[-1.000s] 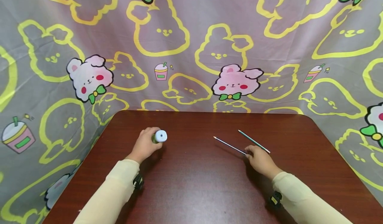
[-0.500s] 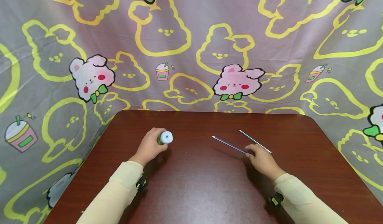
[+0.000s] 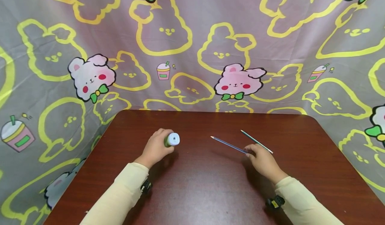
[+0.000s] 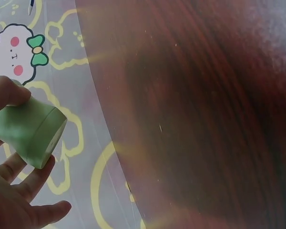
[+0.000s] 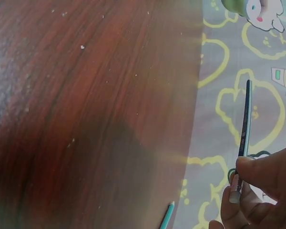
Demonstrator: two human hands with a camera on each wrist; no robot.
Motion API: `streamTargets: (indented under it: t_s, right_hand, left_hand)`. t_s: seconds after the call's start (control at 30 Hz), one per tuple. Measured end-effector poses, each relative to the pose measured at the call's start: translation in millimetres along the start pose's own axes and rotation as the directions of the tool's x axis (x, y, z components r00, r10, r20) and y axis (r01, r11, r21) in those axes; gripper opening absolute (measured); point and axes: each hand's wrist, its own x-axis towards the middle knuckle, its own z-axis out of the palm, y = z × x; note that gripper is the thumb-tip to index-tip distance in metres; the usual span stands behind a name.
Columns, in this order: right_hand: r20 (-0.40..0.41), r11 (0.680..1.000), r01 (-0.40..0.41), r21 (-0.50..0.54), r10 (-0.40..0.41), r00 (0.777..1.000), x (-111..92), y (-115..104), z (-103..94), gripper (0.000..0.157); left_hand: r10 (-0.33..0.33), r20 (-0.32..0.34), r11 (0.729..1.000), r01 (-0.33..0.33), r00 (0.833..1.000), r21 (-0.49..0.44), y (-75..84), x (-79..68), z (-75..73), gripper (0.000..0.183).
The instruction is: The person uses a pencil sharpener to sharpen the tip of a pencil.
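Observation:
In the head view my left hand (image 3: 154,149) grips a green pencil sharpener (image 3: 173,139), its pale end with a small dark hole tilted toward the camera. The left wrist view shows the green body of the sharpener (image 4: 26,126) between thumb and fingers, raised above the table. My right hand (image 3: 264,162) pinches a dark blue pencil (image 3: 228,144) near its rear end, with the sharpened tip pointing left toward the sharpener. A gap separates tip and hole. In the right wrist view, thumb and fingertips hold the pencil (image 5: 245,124) close to its blunt end.
A green pencil (image 3: 255,141) lies on the brown table (image 3: 198,191) just beyond my right hand. Behind the table hangs a grey-pink curtain (image 3: 192,64) printed with yellow outlines and bunny heads. Each wrist carries a small black device (image 3: 146,187).
My left hand has carried the sharpener to the right. The held pencil's tip has shifted slightly left, narrowing the gap between them. The pencil on the table stays put.

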Motion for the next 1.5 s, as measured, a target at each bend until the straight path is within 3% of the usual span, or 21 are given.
streamTargets:
  t_s: [0.23, 0.73, 1.5]
  right_hand:
    - [-0.042, 0.997, 0.059, -0.047, -0.061, 0.997, 1.9, -7.8, -0.2, 0.014]
    - [-0.057, 0.990, 0.107, -0.091, -0.112, 0.992, 4.4, -21.5, 2.7, 0.014]
    - [-0.043, 0.982, 0.150, -0.110, -0.156, 0.987, 7.9, -34.2, 6.3, 0.015]
  left_hand:
    - [0.037, -0.007, 0.999, -0.036, 0.999, 0.019, 4.1, -0.5, 2.3, 0.050]
    - [0.099, -0.011, 0.993, -0.098, 0.995, 0.068, 11.7, -2.4, 11.8, 0.050]
    - [0.251, -0.023, 0.953, -0.243, 0.968, 0.180, 20.6, -11.5, 21.7, 0.054]
